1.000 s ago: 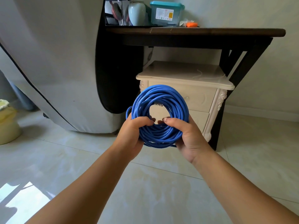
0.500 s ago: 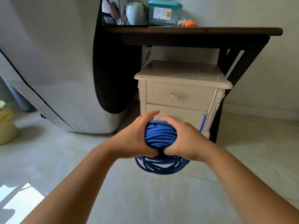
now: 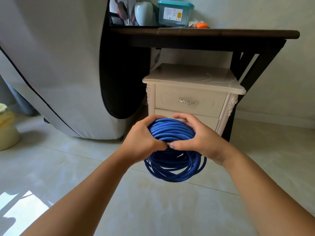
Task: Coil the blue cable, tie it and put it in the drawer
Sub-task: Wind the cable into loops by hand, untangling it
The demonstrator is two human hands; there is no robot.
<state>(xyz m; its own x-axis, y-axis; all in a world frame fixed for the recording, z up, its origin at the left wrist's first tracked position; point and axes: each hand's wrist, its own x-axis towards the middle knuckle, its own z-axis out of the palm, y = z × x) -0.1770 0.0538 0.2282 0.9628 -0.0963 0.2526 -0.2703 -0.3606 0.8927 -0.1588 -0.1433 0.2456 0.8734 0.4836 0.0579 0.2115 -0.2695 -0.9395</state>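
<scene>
- a dark table [image 3: 221,34] is carrying a pale vase [image 3: 143,13], a teal-lidded box [image 3: 174,13] and an orange object [image 3: 202,25].
- a cream nightstand [image 3: 187,99] is standing on the tiled floor [image 3: 170,210].

Dark desk [image 3: 204,32] above and beyond the grip [image 3: 170,145], carrying pale vase [image 3: 143,13], teal-lidded plastic box [image 3: 174,14], white tissue [image 3: 193,23], orange item [image 3: 202,25]. Grey fabric cover [image 3: 51,65] up-left of grip. Yellow pot [image 3: 7,132] far left. Pale tiled floor [image 3: 153,210] below.
</scene>
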